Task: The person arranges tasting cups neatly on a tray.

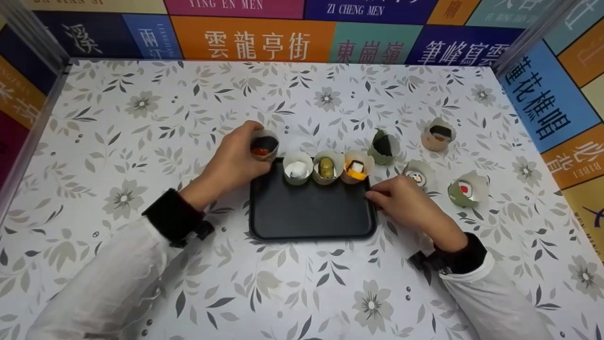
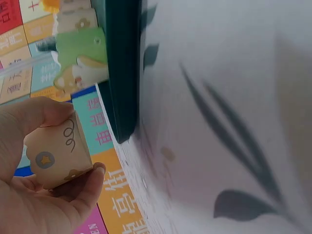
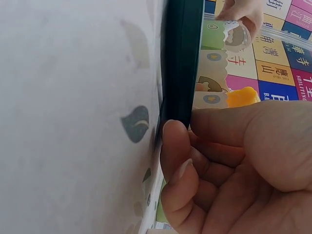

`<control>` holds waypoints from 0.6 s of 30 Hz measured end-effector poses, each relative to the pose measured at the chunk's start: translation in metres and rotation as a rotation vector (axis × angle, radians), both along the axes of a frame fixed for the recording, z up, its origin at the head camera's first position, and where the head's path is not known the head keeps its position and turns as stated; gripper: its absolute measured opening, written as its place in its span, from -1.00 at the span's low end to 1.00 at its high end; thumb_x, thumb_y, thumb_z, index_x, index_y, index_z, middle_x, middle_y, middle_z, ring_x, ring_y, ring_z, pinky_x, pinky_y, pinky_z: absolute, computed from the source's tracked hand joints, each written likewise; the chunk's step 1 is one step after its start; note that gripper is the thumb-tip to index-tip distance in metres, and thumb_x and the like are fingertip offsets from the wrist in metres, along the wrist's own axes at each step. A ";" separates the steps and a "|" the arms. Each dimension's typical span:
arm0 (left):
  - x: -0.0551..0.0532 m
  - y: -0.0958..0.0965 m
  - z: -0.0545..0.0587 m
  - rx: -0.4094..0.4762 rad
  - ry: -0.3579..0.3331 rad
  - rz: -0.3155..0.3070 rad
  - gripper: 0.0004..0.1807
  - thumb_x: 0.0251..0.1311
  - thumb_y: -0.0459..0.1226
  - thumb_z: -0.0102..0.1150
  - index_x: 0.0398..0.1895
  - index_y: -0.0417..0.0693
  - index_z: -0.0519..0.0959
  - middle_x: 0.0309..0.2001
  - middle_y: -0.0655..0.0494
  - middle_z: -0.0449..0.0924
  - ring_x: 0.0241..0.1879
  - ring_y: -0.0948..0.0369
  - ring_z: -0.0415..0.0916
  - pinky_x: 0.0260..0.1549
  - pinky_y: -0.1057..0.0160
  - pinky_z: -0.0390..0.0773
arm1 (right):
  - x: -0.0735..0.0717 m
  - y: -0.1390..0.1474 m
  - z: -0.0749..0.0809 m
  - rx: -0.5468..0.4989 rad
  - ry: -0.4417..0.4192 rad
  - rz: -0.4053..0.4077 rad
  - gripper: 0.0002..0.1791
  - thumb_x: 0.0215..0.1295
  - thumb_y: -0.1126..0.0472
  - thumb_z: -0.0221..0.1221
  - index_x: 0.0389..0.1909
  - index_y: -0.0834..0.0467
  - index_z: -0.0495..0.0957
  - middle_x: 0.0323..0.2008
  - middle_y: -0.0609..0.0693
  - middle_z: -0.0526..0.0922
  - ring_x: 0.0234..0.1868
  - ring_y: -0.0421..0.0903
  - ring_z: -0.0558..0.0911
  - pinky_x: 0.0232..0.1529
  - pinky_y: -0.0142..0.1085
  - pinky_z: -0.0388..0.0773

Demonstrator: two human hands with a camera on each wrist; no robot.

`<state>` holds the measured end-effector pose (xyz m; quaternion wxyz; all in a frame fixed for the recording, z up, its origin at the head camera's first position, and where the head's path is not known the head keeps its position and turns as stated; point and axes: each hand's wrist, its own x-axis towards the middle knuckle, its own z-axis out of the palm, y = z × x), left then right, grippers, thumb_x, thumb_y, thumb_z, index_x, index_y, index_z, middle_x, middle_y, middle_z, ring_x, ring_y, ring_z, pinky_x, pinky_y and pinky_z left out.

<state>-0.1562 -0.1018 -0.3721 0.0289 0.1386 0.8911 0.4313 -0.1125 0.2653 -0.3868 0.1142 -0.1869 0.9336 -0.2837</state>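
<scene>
My left hand (image 1: 229, 156) grips a beige paper cup (image 2: 58, 151) by its sides, at the back left corner of a black tray (image 1: 311, 215). A black and orange-red sushi piece (image 1: 262, 146) sits inside the cup. My right hand (image 1: 410, 203) pinches the tray's right rim, thumb above and fingers at its side and underneath. Along the tray's back edge stand a green cup (image 1: 297, 179) with a white piece, a beige cup (image 1: 325, 179) with an olive-green piece, and another beige cup (image 1: 351, 180) with a yellow-orange piece.
Beyond the tray's right side stand more filled paper cups: a green one with a black piece (image 1: 382, 146), a beige one (image 1: 436, 139), one with a white roll (image 1: 417, 175) beside my right hand, and a green one (image 1: 467, 191). Lettered panels (image 1: 255, 40) border the flowered table.
</scene>
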 end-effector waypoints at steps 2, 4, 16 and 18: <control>0.004 0.001 0.000 0.004 -0.006 -0.016 -0.26 0.04 -0.41 0.44 0.33 -0.31 0.38 0.18 -0.21 0.53 0.13 -0.04 0.52 0.16 0.04 0.50 | 0.000 0.000 0.000 0.000 0.003 -0.001 -0.68 0.50 0.24 0.25 -0.54 0.09 0.65 -0.69 -0.18 0.44 -0.67 -0.26 0.42 -0.53 -0.35 0.33; 0.008 0.001 -0.001 0.006 -0.015 -0.025 -0.26 0.04 -0.42 0.44 0.34 -0.30 0.38 0.18 -0.19 0.53 0.14 -0.02 0.51 0.17 0.05 0.49 | 0.000 0.000 0.000 0.003 0.001 -0.002 -0.68 0.50 0.24 0.25 -0.54 0.10 0.65 -0.68 -0.18 0.45 -0.67 -0.25 0.42 -0.53 -0.35 0.34; 0.018 0.001 -0.006 -0.029 -0.043 -0.067 -0.26 -0.03 -0.44 0.46 0.30 -0.26 0.41 0.12 -0.16 0.55 0.07 -0.02 0.49 0.07 0.06 0.51 | -0.001 0.000 0.000 0.011 -0.026 -0.011 -0.68 0.52 0.25 0.22 -0.53 0.11 0.64 -0.67 -0.17 0.46 -0.64 -0.19 0.45 -0.52 -0.34 0.37; 0.018 0.002 -0.007 -0.039 -0.053 -0.071 -0.27 -0.04 -0.44 0.47 0.29 -0.25 0.42 0.09 -0.15 0.56 0.05 -0.03 0.50 0.04 0.06 0.53 | -0.001 0.000 0.000 0.013 -0.036 -0.018 -0.68 0.53 0.24 0.22 -0.52 0.11 0.65 -0.67 -0.16 0.46 -0.64 -0.19 0.46 -0.52 -0.34 0.37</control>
